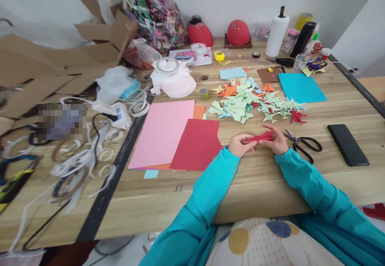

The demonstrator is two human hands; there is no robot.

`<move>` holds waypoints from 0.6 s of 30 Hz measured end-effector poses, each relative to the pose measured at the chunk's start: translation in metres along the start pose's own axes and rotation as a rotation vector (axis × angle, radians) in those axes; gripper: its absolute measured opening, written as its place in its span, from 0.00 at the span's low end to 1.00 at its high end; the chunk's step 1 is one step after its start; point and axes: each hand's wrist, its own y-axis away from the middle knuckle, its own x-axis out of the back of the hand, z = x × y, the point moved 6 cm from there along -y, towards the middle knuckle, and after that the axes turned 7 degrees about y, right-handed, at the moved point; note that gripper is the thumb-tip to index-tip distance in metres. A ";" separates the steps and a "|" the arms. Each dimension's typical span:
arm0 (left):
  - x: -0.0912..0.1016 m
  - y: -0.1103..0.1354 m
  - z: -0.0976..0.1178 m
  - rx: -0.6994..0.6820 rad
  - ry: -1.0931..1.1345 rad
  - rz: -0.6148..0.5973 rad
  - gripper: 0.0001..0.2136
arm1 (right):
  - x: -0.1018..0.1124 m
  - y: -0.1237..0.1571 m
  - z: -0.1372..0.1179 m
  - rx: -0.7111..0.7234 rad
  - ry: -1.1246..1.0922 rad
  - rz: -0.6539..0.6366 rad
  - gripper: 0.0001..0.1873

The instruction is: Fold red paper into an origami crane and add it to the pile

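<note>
Between both hands, just above the table, is a small piece of folded red paper (pixel 259 137). My left hand (pixel 240 145) pinches its left end, and my right hand (pixel 278 141) grips its right end with thumb and fingers. Right beside my right hand lie black-handled scissors (pixel 307 141). Beyond the hands spreads a pile of folded paper pieces (pixel 240 99), mostly pale green with some orange, blue and red. To the left of my left hand a red sheet (pixel 197 144) overlaps a pink sheet (pixel 167 127).
A black phone (pixel 348 144) lies at the right. Blue paper (pixel 302 86) sits behind the pile. White straps and cables (pixel 81 162) clutter the left, below an open cardboard box (pixel 99 49). A paper roll (pixel 277 35) and a yellow tape measure (pixel 219 56) stand at the back.
</note>
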 end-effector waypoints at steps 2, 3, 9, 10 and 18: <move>0.000 0.000 0.000 0.004 0.042 0.005 0.18 | 0.000 0.000 0.003 -0.011 -0.012 0.028 0.38; 0.000 -0.001 0.000 0.009 0.062 0.004 0.18 | 0.000 0.000 0.005 -0.015 -0.022 0.034 0.38; 0.002 -0.005 -0.006 0.055 0.191 -0.016 0.18 | 0.000 0.002 0.008 -0.032 -0.018 0.021 0.36; 0.002 -0.006 -0.008 0.073 0.205 -0.025 0.19 | 0.000 0.002 0.007 -0.038 -0.013 0.012 0.35; -0.005 -0.004 -0.013 0.190 0.177 -0.137 0.20 | -0.002 0.002 0.009 -0.213 -0.174 -0.078 0.18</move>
